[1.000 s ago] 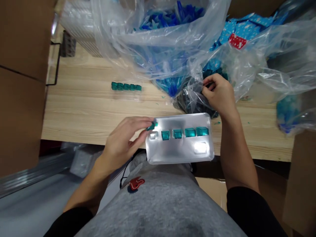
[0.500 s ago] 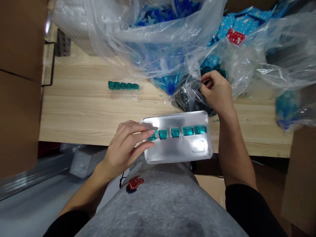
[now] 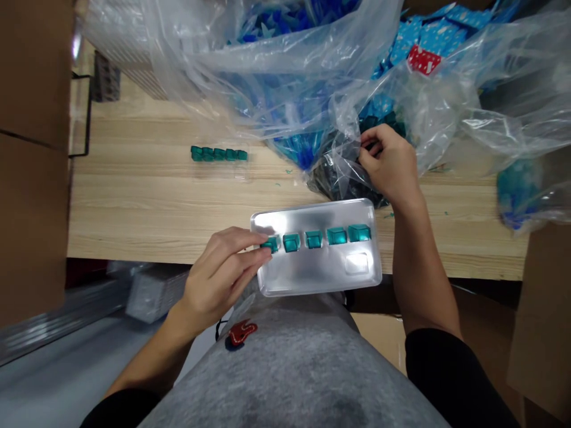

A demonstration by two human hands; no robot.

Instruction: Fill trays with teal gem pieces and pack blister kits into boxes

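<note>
A silver metal tray [image 3: 312,273] lies at the near table edge, over my lap. Several teal cubes [image 3: 337,235] sit in a row of pockets on it. My left hand [image 3: 220,273] rests at the tray's left end, fingertips pressed on the leftmost teal cube [image 3: 270,244]. My right hand [image 3: 390,163] is behind the tray, fingers curled into a clear plastic bag [image 3: 348,172] holding dark teal pieces; what the fingers hold is hidden.
A clear strip with a row of teal cubes [image 3: 218,154] lies farther back on the wooden table [image 3: 147,196]. Large plastic bags of blue parts [image 3: 294,65] crowd the back. Cardboard boxes [image 3: 31,148] stand on the left and right.
My left hand carried a teal cube down into the tray's leftmost pocket and now presses on it. The right hand stayed in the bag.
</note>
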